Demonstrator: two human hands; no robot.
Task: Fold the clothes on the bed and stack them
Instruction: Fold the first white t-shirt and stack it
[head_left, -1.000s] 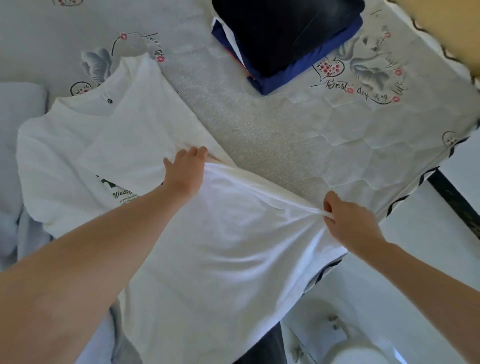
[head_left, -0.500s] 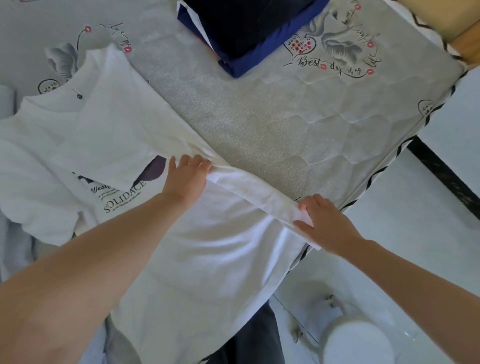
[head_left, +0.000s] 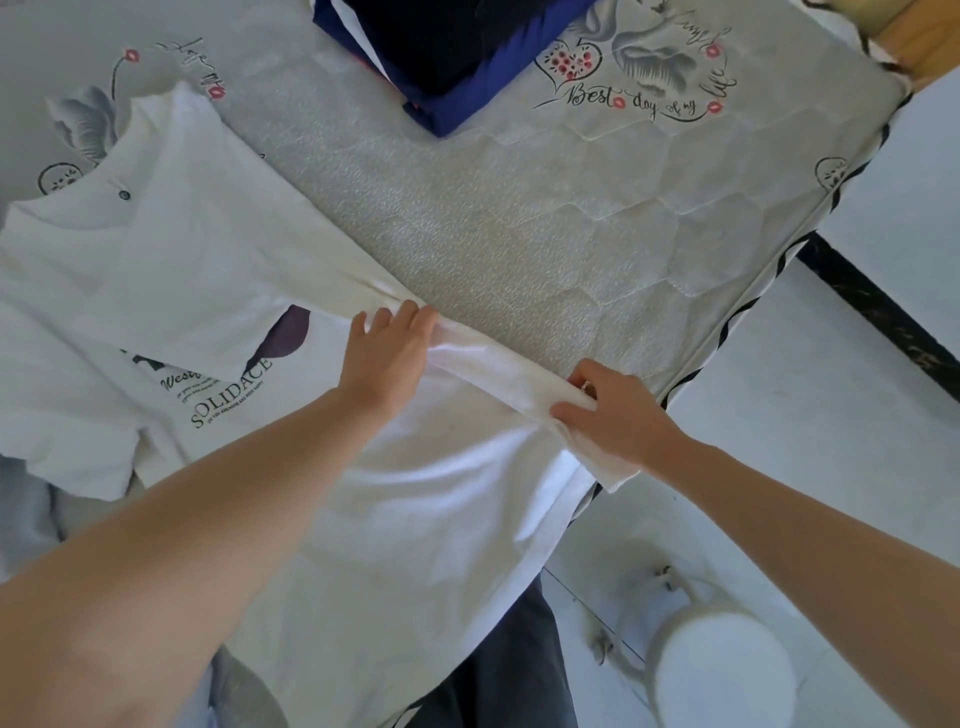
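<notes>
Two hands work a folded edge of a white T-shirt on a bed.

The white T-shirt lies spread across the left and middle of the bed, its collar at the upper left, its printed front partly covered by a flap folded over from the right side, its hem hanging over the bed's near edge. The left hand rests on the folded edge at mid-shirt, fingers curled onto the cloth. Just to its right, the right hand pinches the same fold near the hem, at the bed's edge. A stack of dark folded clothes sits at the top, well apart from the shirt. A white stool stands on the floor at lower right.
</notes>
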